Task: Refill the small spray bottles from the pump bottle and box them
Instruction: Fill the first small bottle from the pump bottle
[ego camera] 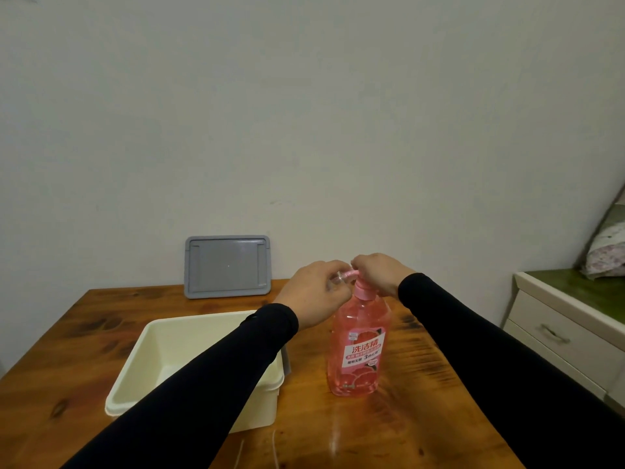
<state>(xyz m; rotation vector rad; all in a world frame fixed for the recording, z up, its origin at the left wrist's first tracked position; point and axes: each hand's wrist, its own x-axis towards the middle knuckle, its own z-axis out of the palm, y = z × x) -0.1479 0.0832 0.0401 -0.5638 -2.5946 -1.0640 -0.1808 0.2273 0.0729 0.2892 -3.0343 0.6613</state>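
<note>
Stage: filling, judged early in the sequence.

Pink pump bottle (357, 350): upright on the table (422, 434), near the middle, just right of the cream box (162, 336). Nearly full of pink liquid.

Right hand (378, 274): on top of the pump head (362, 282), fingers curled down over it, apparently pressing; firm grip or mere pressure, cannot tell.

Left hand (313, 291): raised at nozzle height, fingers curled round a small clear object, taken to be a small spray bottle (336, 280), held with its mouth against the pink nozzle tip. Largely hidden by the fingers; fill level unreadable.

Cream box: open, at the left half of the table toward the near edge. Visible interior holds no bottles; the part under the left sleeve is hidden.

Grey lid (228, 267): off the box, upright against the wall at the far edge of the table.

Done, as judged: lid removed, box opened, one bottle presented to the nozzle.

Remaining, as judged: finish pumping, cap the bottle, repeat for any others (none in view), place all in the box, refit the lid.

Caution: narrow mouth at the nozzle; spill likely if alignment slips.
</note>
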